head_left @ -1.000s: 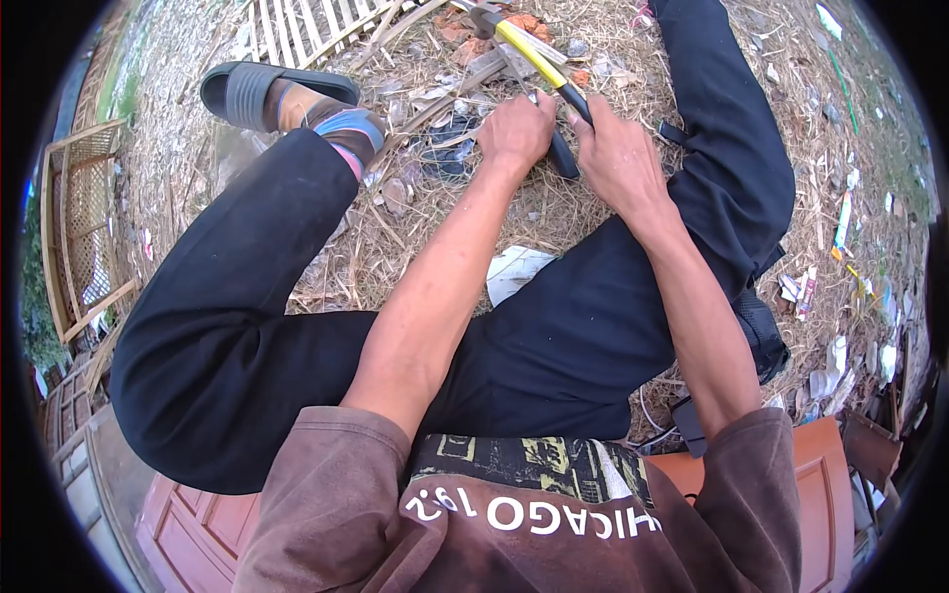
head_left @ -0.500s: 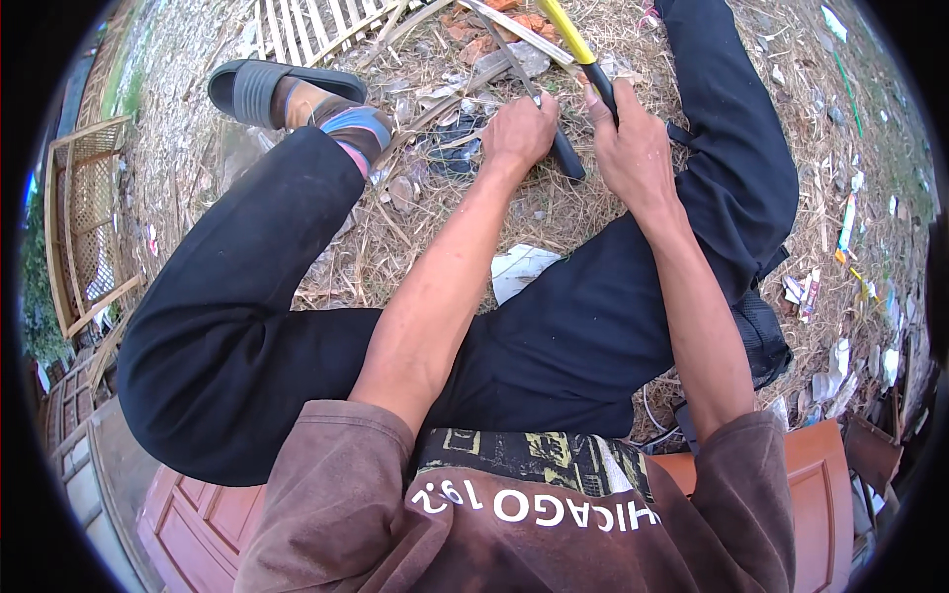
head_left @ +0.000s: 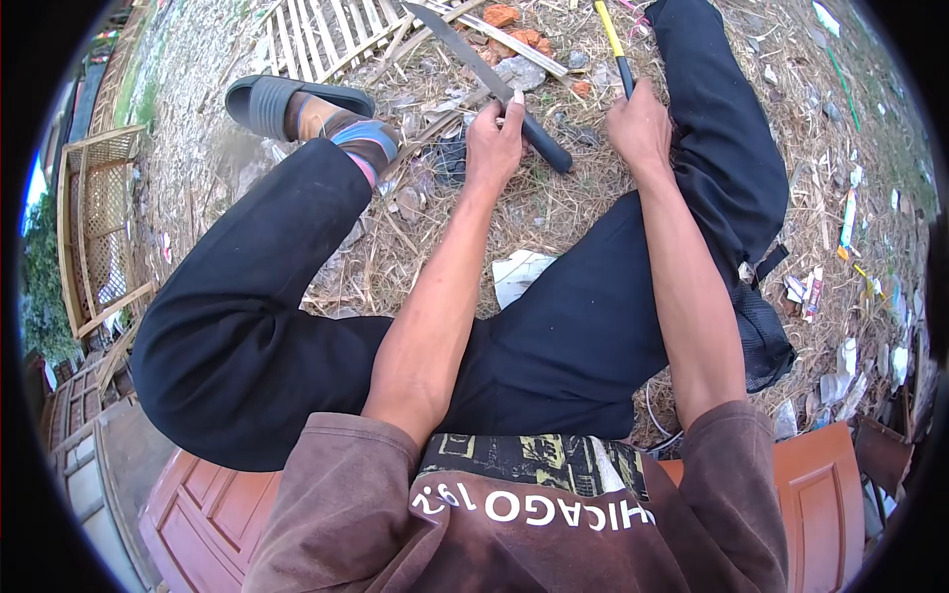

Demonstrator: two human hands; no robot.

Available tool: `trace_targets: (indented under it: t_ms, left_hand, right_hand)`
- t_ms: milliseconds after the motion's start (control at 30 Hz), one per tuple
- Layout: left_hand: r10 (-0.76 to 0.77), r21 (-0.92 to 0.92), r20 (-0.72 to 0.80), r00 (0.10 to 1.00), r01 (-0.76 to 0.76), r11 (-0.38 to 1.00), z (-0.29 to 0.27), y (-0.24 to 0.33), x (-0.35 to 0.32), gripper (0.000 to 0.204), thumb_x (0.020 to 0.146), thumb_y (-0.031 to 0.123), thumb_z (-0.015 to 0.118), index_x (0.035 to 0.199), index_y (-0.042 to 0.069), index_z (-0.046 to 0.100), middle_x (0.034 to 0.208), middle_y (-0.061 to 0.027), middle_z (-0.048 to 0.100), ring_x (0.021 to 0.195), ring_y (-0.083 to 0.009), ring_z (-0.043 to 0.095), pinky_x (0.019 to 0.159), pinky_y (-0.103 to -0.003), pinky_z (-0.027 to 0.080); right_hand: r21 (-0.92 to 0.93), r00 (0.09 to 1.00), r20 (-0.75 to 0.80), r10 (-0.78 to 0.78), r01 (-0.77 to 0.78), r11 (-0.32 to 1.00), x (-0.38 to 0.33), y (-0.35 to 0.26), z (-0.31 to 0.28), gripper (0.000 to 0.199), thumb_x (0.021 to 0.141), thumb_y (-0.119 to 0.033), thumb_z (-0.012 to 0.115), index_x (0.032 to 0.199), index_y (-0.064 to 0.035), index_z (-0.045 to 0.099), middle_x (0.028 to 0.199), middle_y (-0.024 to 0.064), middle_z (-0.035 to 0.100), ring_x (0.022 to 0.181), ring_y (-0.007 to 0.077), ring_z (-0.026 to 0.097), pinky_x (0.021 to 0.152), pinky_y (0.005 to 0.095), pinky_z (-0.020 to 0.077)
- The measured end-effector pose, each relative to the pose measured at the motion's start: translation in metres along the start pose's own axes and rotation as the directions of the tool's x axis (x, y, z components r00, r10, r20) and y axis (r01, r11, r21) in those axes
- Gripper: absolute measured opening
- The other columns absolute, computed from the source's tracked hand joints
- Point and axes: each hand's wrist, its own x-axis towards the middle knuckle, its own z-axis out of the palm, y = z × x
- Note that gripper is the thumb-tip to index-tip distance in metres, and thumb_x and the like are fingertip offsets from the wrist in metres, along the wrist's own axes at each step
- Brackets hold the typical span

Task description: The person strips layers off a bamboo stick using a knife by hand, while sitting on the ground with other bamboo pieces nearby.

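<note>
My left hand (head_left: 494,141) is closed around a machete (head_left: 465,54) where its dark grey blade meets the black handle. The blade slants away to the far left, and the handle's end sticks out to the right of my fist. Around the black grip of a yellow-handled tool (head_left: 610,32) is my right hand (head_left: 640,127), fingers wrapped. The far end of that tool runs out of the picture, so its head is hidden. Beyond the machete lie a narrow wooden strip (head_left: 514,44) and pieces of orange brick (head_left: 501,16).
Dry grass and litter cover the ground between my legs. A slatted wooden panel (head_left: 326,35) lies at the far left, near my sandalled foot (head_left: 297,107). A white scrap (head_left: 520,276) is by my thigh. Reddish-brown panelled boards (head_left: 213,514) are behind me.
My left hand has shifted slightly left, and the machete's blade now shows its broad side. My right hand has moved slightly right, with the yellow-handled tool swung farther away and more upright in the picture.
</note>
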Motion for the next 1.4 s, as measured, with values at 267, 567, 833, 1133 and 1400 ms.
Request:
trace_targets:
  t_ms: [267,567,833,1133,1400]
  left_hand:
    - [0.096,-0.008,0.048,0.994,-0.096,0.995,-0.003,0.035,0.000,0.044,0.098,0.038,0.056,0.085,-0.002,0.065,0.066,-0.0077,0.060,0.059,-0.0125,0.057,0.056,-0.030,0.045]
    - [0.545,0.752,0.065,0.836,-0.400,0.524,-0.052,0.018,0.035,0.045,0.089,0.040,0.066,0.116,0.004,0.062,0.105,-0.0146,0.065,0.096,-0.0350,0.061,0.085,-0.041,0.050]
    - [0.359,0.780,0.247,0.900,-0.404,0.478,-0.094,-0.023,0.044,0.033,0.088,0.029,0.068,0.109,0.003,0.061,0.105,-0.0162,0.062,0.100,-0.0353,0.060,0.085,-0.045,0.048]
    - [0.111,0.567,0.548,0.829,-0.466,0.679,-0.122,0.045,0.088,0.025,0.099,0.026,0.053,0.108,0.003,0.052,0.083,-0.0186,0.062,0.076,-0.0347,0.061,0.072,-0.045,0.046]
    - [0.429,0.392,0.412,0.804,-0.581,0.713,-0.131,0.059,0.079,0.044,0.105,0.041,0.036,0.121,0.003,0.051,0.079,-0.0231,0.061,0.079,-0.0434,0.063,0.071,-0.050,0.046]
  right_hand:
    - [0.317,0.869,-0.079,-0.489,0.487,0.814,-0.041,-0.024,0.001,0.045,0.087,-0.018,0.060,0.126,0.0009,0.049,0.101,0.0298,0.063,0.097,0.0418,0.061,0.087,0.0494,0.0463]
    - [0.433,0.983,0.182,-0.001,-0.079,0.898,-0.040,-0.035,-0.017,0.036,0.084,-0.024,0.059,0.109,0.0015,0.056,0.084,0.0244,0.066,0.082,0.0402,0.066,0.076,0.0489,0.0483]
    - [0.518,0.957,0.252,0.146,-0.261,0.815,-0.036,-0.013,-0.016,0.033,0.084,-0.029,0.063,0.091,0.0026,0.058,0.072,0.0129,0.060,0.066,0.0231,0.060,0.065,0.0386,0.0459]
    - [0.531,0.992,0.119,-0.028,-0.040,0.846,-0.044,-0.036,-0.013,0.036,0.094,-0.033,0.063,0.103,0.0009,0.056,0.075,0.0093,0.058,0.064,0.0184,0.057,0.060,0.0373,0.0445]
    - [0.686,0.966,0.151,-0.210,0.051,0.726,-0.050,-0.042,-0.014,0.035,0.092,-0.029,0.064,0.106,0.0028,0.057,0.081,0.0030,0.058,0.064,0.0147,0.052,0.059,0.0321,0.0435]
